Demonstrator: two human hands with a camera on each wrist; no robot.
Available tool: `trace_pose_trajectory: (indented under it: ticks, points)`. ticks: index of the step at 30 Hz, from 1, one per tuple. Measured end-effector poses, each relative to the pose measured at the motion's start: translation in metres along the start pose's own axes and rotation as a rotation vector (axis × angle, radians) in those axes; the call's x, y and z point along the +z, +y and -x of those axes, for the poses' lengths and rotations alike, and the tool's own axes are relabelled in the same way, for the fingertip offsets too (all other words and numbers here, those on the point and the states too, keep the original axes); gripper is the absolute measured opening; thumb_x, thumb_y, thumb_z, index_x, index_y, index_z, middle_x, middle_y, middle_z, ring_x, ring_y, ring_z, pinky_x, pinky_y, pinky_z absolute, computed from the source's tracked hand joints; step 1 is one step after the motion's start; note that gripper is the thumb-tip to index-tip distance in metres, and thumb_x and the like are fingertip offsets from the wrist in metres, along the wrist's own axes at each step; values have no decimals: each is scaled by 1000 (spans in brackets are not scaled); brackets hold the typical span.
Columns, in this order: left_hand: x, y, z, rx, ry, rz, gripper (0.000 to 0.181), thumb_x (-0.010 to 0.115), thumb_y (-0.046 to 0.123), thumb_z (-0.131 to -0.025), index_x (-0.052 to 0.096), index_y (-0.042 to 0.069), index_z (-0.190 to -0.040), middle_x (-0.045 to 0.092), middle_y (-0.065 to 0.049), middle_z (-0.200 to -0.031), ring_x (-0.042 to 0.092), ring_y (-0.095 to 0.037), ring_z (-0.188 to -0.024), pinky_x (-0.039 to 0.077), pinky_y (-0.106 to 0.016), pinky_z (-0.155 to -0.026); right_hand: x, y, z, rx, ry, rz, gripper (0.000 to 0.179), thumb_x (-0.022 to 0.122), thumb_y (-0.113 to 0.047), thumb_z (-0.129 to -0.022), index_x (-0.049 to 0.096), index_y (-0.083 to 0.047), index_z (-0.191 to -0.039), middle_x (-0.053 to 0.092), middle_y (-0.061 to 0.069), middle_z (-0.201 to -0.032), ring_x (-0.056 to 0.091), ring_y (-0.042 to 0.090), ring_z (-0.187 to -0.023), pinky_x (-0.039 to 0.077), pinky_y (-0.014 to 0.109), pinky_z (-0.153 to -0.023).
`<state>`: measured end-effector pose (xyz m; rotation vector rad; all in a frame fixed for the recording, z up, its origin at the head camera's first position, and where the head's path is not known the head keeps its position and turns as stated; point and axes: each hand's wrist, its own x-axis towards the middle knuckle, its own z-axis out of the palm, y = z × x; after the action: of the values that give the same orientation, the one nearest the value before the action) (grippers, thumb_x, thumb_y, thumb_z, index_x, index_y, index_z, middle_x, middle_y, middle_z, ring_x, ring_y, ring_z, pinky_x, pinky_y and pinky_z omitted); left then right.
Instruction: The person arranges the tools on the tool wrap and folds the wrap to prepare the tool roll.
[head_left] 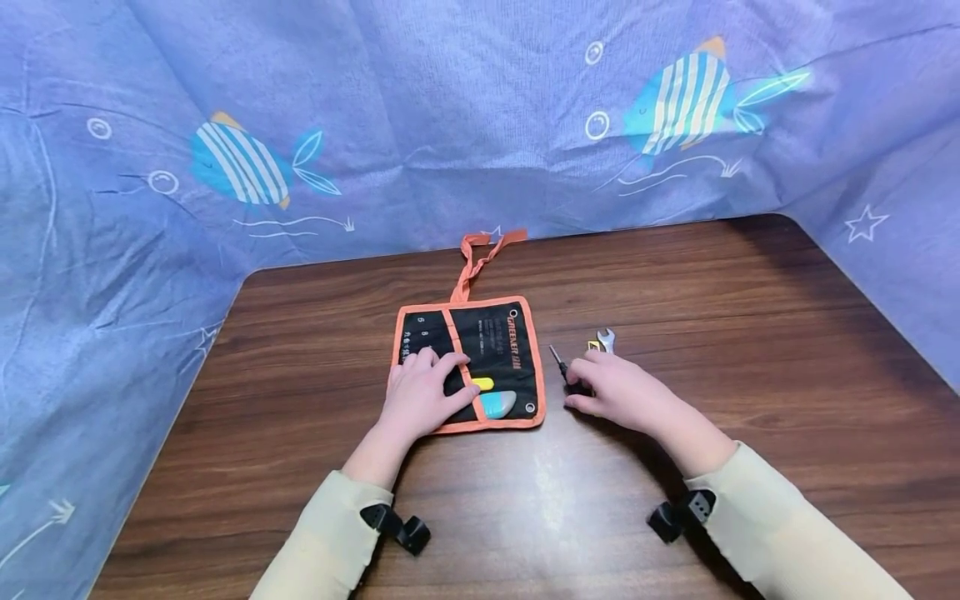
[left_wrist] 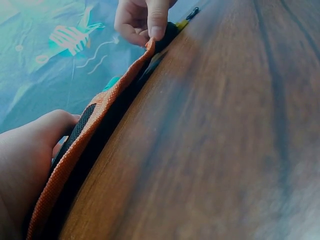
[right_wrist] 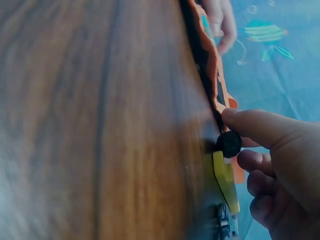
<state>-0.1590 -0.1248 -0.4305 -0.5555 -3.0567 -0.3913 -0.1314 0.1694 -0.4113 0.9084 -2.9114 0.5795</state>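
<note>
A black tool pouch [head_left: 491, 333] with orange edging lies flat on the table. My left hand [head_left: 423, 392] rests on its left half, fingers spread over the orange divider strip. Close to that thumb, a teal-and-grey handle [head_left: 498, 405] and a yellow piece [head_left: 483, 383] stick out of the pocket. Just right of the pouch, my right hand [head_left: 618, 392] pinches a small screwdriver [head_left: 555, 354] by its black handle [right_wrist: 229, 144], the thin shaft angled toward the far left. Its grip is partly hidden by the fingers in the head view.
Beyond the right hand lie an open-ended wrench [head_left: 606, 340] and a yellow item [right_wrist: 225, 180]. Orange ties [head_left: 471, 267] trail from the pouch to the far table edge. A blue fish-print cloth [head_left: 465, 108] hangs behind the brown wooden table [head_left: 787, 333].
</note>
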Motion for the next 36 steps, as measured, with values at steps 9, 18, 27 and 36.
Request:
trace_pose_trajectory:
  ticks: [9, 18, 27, 36]
  points:
    - [0, -2, 0, -6, -9, 8, 49, 54, 61, -83, 58, 31, -122, 43, -1, -87, 39, -21, -78, 31, -36, -67, 1, -18, -11, 52, -50, 120, 21, 70, -27, -81, 61, -10, -91, 50, 0, -79, 52, 15, -68, 46, 36, -63]
    - [-1, -2, 1, -10, -7, 28, 49, 54, 61, -82, 60, 30, -119, 43, 0, -87, 39, -20, -79, 31, -37, -70, 2, -28, -20, 3, -88, 177, 13, 70, -20, -83, 64, -13, -90, 50, 1, -74, 50, 15, -62, 43, 32, -56]
    - [0, -3, -1, 10, 5, 42, 48, 55, 60, -82, 60, 31, -120, 41, 1, -86, 38, -20, -79, 30, -37, -69, -6, -26, -13, 202, -81, 68, 22, 67, -27, -85, 60, -8, -93, 57, 1, -78, 52, 13, -65, 46, 35, -60]
    - [-2, -4, 0, 1, -10, 71, 48, 56, 59, -82, 59, 30, -120, 42, -1, -87, 39, -21, -80, 31, -38, -70, -11, -17, -2, 316, -12, 33, 25, 66, -28, -84, 56, -6, -89, 54, 0, -71, 49, 14, -59, 43, 36, -56]
